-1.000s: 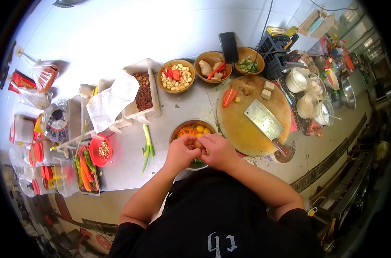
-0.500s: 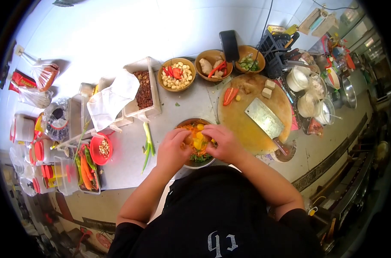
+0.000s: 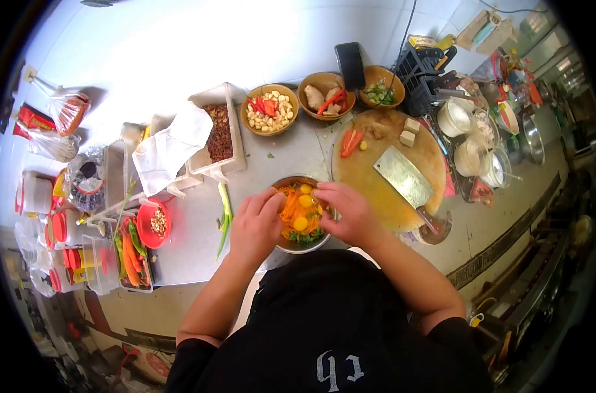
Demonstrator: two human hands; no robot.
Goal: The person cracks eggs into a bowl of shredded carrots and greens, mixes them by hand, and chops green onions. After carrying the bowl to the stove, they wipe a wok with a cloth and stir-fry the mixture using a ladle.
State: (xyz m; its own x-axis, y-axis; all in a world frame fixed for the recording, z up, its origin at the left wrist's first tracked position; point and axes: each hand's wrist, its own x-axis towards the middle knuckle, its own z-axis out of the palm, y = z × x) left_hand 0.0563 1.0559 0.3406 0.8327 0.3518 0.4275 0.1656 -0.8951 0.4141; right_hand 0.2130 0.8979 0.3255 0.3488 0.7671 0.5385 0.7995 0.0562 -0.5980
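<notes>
A metal bowl (image 3: 303, 249) stands at the counter's front edge, with orange shreds, chopped greens and several whole egg yolks (image 3: 300, 224) in it. Over its left rim, the fingers of my left hand (image 3: 259, 219) are closed on what looks like a piece of eggshell (image 3: 282, 198), mostly hidden by them. Across from it, my right hand (image 3: 345, 211) is over the right side of the bowl, its fingers curled around what appears to be the other shell piece, barely visible. A green onion (image 3: 224, 219) lies left of my left hand.
Right of the bowl, a round chopping board (image 3: 357, 190) carries a cleaver (image 3: 404, 177), red pepper and pale cubes. Behind are bowls of garlic (image 3: 270, 123), ginger (image 3: 321, 101) and greens (image 3: 380, 95), plus a phone (image 3: 350, 65). A red bowl (image 3: 155, 224) stands left.
My hands have moved apart, the left one leftward and the right one slightly rightward. Egg that was falling between them now lies in the bowl, with the yolks showing separately.
</notes>
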